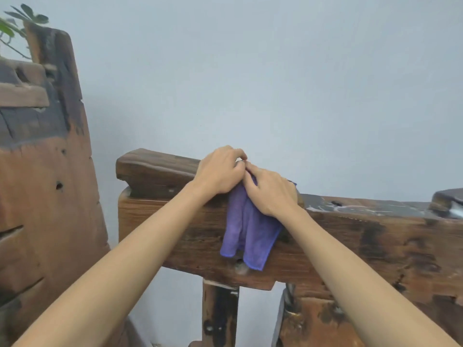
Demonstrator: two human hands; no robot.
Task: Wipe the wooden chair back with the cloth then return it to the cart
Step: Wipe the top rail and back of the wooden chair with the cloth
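Note:
A purple cloth (248, 229) hangs over the top rail of a rough wooden chair back (350, 236), its lower edge draping down the front face. My left hand (220, 171) is curled on the rail's top at the cloth's upper left corner, fingers pinched there. My right hand (270, 190) lies flat on the cloth's top right, pressing it onto the rail. The fingertips of both hands meet at the cloth's upper edge. The cart is not in view.
A taller wooden chair back (47, 159) stands at the left, with green plant leaves (22, 18) above it. A plain pale wall (275, 71) fills the background. The rail's top to the right shows wet, shiny patches (350, 207). Two wooden posts (220, 314) support the rail below.

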